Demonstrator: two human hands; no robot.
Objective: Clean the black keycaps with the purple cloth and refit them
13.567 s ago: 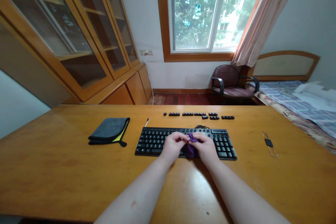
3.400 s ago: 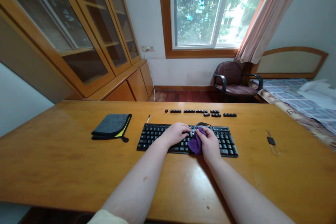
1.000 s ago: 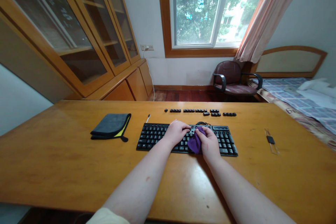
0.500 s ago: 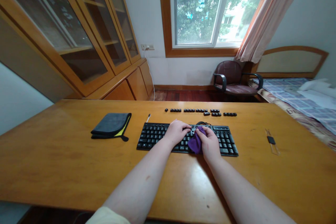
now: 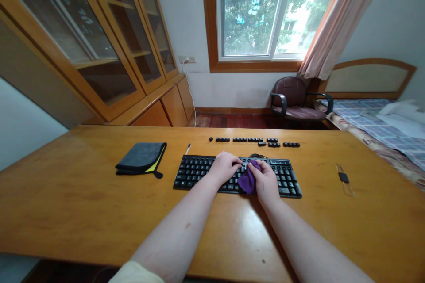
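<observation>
A black computer keyboard [image 5: 195, 169] lies on the wooden table in front of me. My left hand [image 5: 223, 169] rests over its middle, fingers bent together and pointing right; whatever sits at their tips is too small to make out. Just to the right, my right hand [image 5: 266, 181] pinches a purple cloth [image 5: 247, 183]. That cloth hangs in a bunch over the keys. Between my fingertips, a lighter patch of the keyboard shows near its upper row. Loose black keycaps [image 5: 239, 139] stand in short rows behind the keyboard.
A folded grey cloth [image 5: 139, 157] with a yellow inside lies at the left. A small brush [image 5: 188, 148] is behind the keyboard's left corner. On the right rests a wire keycap puller [image 5: 344, 177] with a black middle. Beyond the table [image 5: 83, 212] stands a chair [image 5: 292, 97].
Both hands stay in nearly the same place over the keyboard. The whole view has shifted very slightly; nothing else visibly differs.
</observation>
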